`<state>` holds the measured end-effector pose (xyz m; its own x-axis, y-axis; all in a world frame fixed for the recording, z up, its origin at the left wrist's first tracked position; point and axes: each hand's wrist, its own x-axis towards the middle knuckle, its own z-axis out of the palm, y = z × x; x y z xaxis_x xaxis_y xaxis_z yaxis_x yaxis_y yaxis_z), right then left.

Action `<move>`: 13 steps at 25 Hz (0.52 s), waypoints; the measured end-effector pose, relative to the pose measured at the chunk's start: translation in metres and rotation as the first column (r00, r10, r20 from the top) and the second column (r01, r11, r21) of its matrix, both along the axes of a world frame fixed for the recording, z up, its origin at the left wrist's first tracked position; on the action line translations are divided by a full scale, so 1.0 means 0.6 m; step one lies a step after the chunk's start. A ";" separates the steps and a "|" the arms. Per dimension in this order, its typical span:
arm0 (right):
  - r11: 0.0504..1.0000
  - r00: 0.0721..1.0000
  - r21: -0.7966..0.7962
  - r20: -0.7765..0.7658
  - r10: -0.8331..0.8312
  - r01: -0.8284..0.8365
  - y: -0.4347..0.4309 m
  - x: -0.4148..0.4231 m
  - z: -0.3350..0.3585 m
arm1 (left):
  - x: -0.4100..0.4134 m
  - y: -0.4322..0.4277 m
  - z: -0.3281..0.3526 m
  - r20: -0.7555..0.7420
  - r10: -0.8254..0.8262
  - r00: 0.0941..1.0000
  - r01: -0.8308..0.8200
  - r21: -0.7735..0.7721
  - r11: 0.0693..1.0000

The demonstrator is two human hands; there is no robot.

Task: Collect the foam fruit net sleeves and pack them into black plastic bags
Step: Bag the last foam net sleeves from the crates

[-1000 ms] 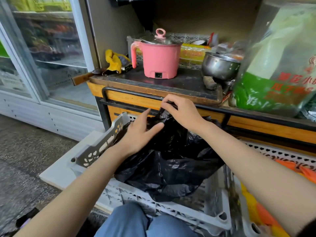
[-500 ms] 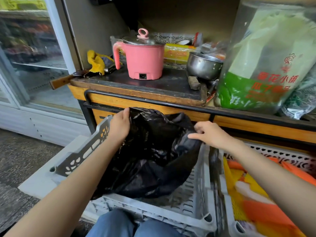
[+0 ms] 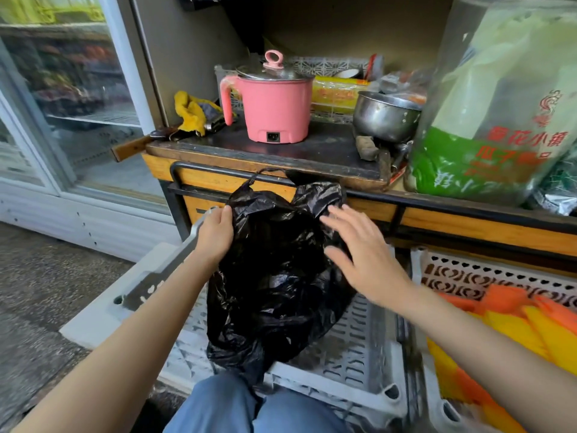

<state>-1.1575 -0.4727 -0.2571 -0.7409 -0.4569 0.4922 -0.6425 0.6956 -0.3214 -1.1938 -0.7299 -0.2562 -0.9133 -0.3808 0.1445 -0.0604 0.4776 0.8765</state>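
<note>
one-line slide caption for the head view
Left hand grips the black plastic bag in a grey crate while the open right hand hovers at its right side.

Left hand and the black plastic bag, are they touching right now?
Touching. The head view shows the left hand curled over the left edge of the black plastic bag.

You're in a small shop: stocked glass-door display fridge (image 3: pixel 75 98) left, plastic produce crates (image 3: pixel 315 381) on floor, foam fruit net sleeves (image 3: pixel 509 323) in one.
</note>
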 end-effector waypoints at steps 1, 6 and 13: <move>0.996 0.998 0.072 -0.012 0.060 -0.059 -0.002 0.016 -0.009 | 0.001 0.001 0.000 0.033 0.005 0.999 -0.007 0.055 0.998; 0.879 0.938 0.370 0.283 0.201 -0.300 -0.008 0.064 -0.037 | 0.029 -0.002 -0.015 0.013 -0.059 0.998 0.055 0.204 0.977; 0.843 0.797 0.290 0.555 0.238 -0.453 -0.015 0.130 -0.076 | 0.096 -0.021 -0.105 0.370 -0.246 0.896 0.227 0.095 0.969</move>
<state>-1.0796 -0.4818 -0.3025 -0.5800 -0.7988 -0.1597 -0.6994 0.5888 -0.4051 -1.1360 -0.7426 -0.3192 -0.9597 -0.1442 -0.2410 -0.2808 0.4769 0.8329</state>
